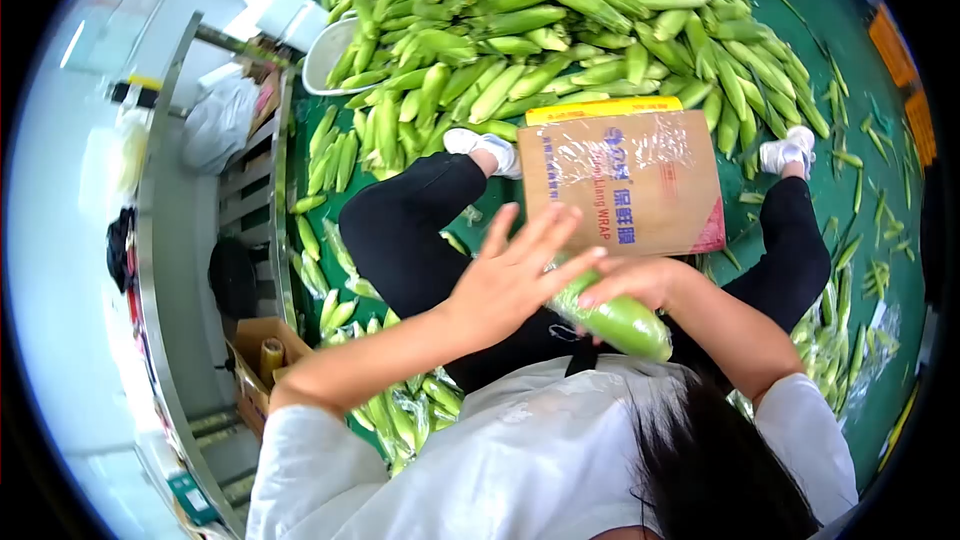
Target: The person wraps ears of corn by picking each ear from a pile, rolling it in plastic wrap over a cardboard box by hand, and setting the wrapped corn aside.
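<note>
An ear of corn in its green husk, with shiny cling film around it, lies in my right hand above my lap. My right fingers wrap over its upper end. Close beside it, my left hand is raised with fingers spread, slightly blurred, and holds nothing I can see. Whether its fingertips touch the film I cannot tell. Just beyond both hands stands a cardboard box printed with "WRAP", between my legs. Film covers part of its top, and a yellow box sits at its far edge.
A large heap of husked corn ears spreads over the green floor ahead. Wrapped ears lie at my left, and more at my right. A white basin, a metal rack and an open carton stand left.
</note>
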`<state>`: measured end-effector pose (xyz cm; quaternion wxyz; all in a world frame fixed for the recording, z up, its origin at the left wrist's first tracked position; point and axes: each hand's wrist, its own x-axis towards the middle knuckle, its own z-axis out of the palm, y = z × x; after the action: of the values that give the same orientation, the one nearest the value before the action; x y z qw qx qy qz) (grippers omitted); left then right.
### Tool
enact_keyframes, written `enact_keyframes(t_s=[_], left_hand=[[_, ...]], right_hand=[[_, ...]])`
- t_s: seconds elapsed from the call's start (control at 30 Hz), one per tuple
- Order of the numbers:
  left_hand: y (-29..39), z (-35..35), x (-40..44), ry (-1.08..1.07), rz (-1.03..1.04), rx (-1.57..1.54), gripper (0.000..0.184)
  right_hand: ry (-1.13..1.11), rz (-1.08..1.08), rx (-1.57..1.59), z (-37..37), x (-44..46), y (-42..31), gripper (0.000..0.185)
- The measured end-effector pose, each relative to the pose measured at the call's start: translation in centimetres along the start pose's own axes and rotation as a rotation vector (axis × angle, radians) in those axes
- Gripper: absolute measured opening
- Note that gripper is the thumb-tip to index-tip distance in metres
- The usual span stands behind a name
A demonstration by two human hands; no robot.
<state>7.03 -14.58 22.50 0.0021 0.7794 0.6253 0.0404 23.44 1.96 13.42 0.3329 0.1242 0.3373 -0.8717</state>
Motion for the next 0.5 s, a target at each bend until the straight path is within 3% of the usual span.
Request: enact_keyframes(t_s=[0.03, 0.1, 0.13, 0.17, 0.27, 0.3, 0.33, 0.37, 0.43, 0.47, 0.5], left_hand=[[-0.2, 1.3, 0.2, -0.038, 0.047, -0.031, 0.071], [-1.3, 2.0, -0.3, -0.232, -0.085, -0.191, 0.053], [-2.2, 2.3, -0.5, -0.293, -0.12, -0.271, 0.047], [-3.5, 2.4, -0.2, -0.351, -0.147, -0.351, 0.041], [-8.4, -0.5, 0.4, -0.384, -0.237, -0.619, 0.027], [-10.5, -2.2, 0.9, -0.461, -0.25, -0.679, 0.031], [-13.0, -2.9, 0.3, -0.396, -0.312, -0.871, 0.039], [-15.9, -3.7, -0.2, -0.441, -0.48, -1.043, 0.044], [-21.2, -5.7, -2.9, -0.251, -0.703, -0.966, 0.045], [-23.1, -6.3, -4.9, -0.062, -0.879, -0.886, 0.038], [-24.4, -6.7, -7.7, 0.05, -1.171, -0.81, 0.033]], right_hand=[[-0.049, 0.078, -0.011, 1.1, 0.9, -0.6, 0.051], [0.006, 0.155, -0.165, 1.7, 0.3, -2.4, 0.049], [0.012, 0.094, -0.385, 1.1, -0.4, -2.8, 0.052], [0.122, -0.058, -0.841, 1.1, -1.4, -3.3, 0.06], [0.417, -0.392, -1.08, 1.9, -2.0, -5.6, 0.069], [0.533, -0.462, -1.226, 3.7, -1.7, -7.9, 0.071], [0.647, -0.532, -1.367, 3.9, -1.2, -9.7, 0.074], [0.67, -0.712, -1.744, 1.2, -0.4, -11.4, 0.075], [0.915, -0.681, -1.494, -6.8, 2.8, -15.0, 0.07], [1.071, -0.619, -1.322, -12.8, 4.8, -15.8, 0.067], [1.187, -0.602, -1.373, -18.4, 6.6, -16.8, 0.057]])
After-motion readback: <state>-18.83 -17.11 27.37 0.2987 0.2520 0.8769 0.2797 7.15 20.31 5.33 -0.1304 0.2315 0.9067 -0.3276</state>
